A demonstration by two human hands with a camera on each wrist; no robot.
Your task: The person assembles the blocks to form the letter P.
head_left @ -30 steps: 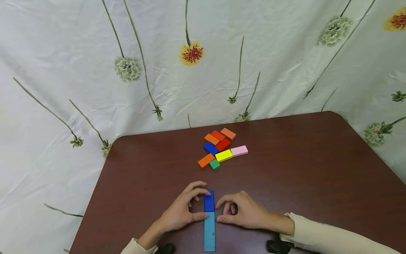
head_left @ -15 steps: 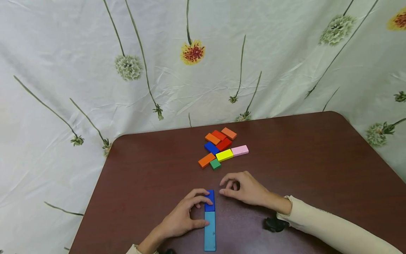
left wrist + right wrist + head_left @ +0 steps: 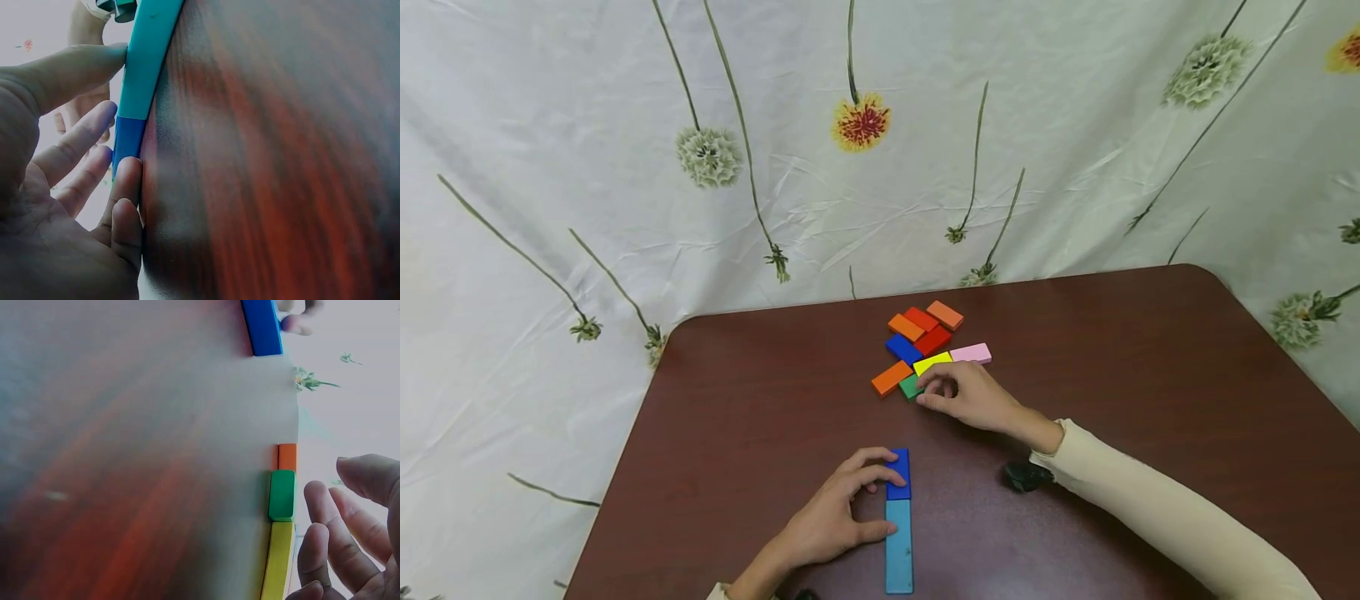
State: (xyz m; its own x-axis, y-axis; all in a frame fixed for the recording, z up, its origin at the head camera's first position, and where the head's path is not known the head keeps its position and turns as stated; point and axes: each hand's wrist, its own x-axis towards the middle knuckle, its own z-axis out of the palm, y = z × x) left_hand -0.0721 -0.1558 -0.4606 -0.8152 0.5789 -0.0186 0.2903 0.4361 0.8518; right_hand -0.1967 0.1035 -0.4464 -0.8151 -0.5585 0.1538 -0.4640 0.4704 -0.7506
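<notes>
A light blue block (image 3: 898,546) lies end to end with a dark blue block (image 3: 898,475) at the near middle of the table, forming one straight strip. My left hand (image 3: 831,517) rests along its left side, the thumb on the light blue block and fingertips on the dark blue one. Farther off, my right hand (image 3: 973,396) hovers over the near side of a block cluster, closest to the green block (image 3: 282,495) and the yellow block (image 3: 932,363). Its fingers are loosely bent and hold nothing; in the right wrist view they sit apart from the green block.
Beyond the right hand lie an orange block (image 3: 891,378), a pink block (image 3: 972,353), another blue block (image 3: 904,348), a red block (image 3: 933,339) and several more red and orange ones. A flowered white cloth (image 3: 775,167) hangs behind the brown table (image 3: 1112,350).
My right hand has left the side of the blue strip and moved forward to the block cluster. The left hand stays at the strip, its thumb slightly nearer me.
</notes>
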